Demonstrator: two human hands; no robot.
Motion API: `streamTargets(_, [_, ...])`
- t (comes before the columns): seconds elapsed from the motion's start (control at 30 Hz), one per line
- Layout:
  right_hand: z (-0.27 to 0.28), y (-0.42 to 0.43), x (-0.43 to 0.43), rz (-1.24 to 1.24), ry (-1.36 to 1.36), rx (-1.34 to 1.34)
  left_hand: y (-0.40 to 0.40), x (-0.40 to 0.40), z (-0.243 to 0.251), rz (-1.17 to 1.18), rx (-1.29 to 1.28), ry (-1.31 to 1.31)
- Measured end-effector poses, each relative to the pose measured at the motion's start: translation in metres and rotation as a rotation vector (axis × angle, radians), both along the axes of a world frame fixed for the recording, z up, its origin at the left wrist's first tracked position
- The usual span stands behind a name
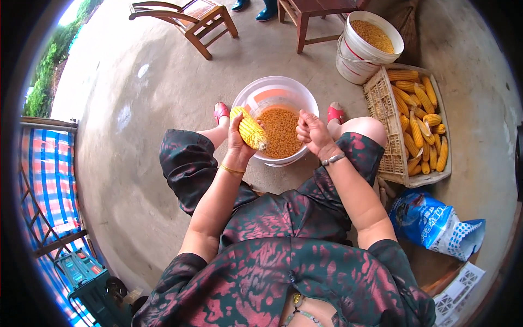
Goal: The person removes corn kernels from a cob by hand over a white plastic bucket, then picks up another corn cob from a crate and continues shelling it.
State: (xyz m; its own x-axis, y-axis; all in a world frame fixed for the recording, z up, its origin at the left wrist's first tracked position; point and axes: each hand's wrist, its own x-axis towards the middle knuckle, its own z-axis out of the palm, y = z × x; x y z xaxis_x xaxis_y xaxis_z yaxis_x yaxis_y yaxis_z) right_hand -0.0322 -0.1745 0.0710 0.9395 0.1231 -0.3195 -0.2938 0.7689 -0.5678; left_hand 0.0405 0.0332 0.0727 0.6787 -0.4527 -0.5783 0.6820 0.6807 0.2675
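My left hand (238, 143) grips a yellow corn cob (248, 129), tilted with its stem end towards me. Most of its visible kernels are still on the cob. Below it, between my feet, stands a white plastic bucket (241, 90) with loose corn kernels (280, 133) in the bottom. My right hand (312, 131) is over the bucket's right rim, apart from the cob, its fingers curled in and the thumb on top. Nothing shows in that hand, though the inside of the curl is hidden.
To the right, a plastic crate (386, 126) holds several corn cobs (423, 122). Behind it stands a white bucket (354, 61) of kernels. A blue and white bag (433, 222) lies nearer me. Two wooden chairs (200, 20) stand ahead, with another person's blue boots (266, 14) between them.
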Motion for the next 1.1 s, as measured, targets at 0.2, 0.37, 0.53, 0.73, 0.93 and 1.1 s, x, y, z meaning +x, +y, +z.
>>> streamTargets(0.2, [0.044,-0.073,0.033,-0.349,0.017,-0.118,0.009,-0.003,-0.002,-0.038,0.075,0.028])
streamTargets(0.37, [0.072,-0.191,0.036,-0.648,-0.174,-0.308,0.021,-0.012,-0.002,-0.106,0.069,0.005])
streamTargets(0.53, [0.023,-0.294,-0.027,-0.806,0.003,-0.805,0.012,-0.016,-0.007,-0.156,0.134,-0.01])
streamTargets(0.73, [-0.063,-0.279,-0.153,-0.429,0.407,-1.028,0.008,-0.016,-0.015,-0.2,0.217,-0.032])
streamTargets(0.93, [-0.129,-0.243,-0.248,-0.295,0.779,-1.014,0.007,-0.016,-0.014,-0.243,0.24,-0.003])
streamTargets(1.1, [-0.169,-0.255,-0.322,-0.451,0.856,-0.867,0.001,-0.019,-0.013,-0.29,0.308,-0.03])
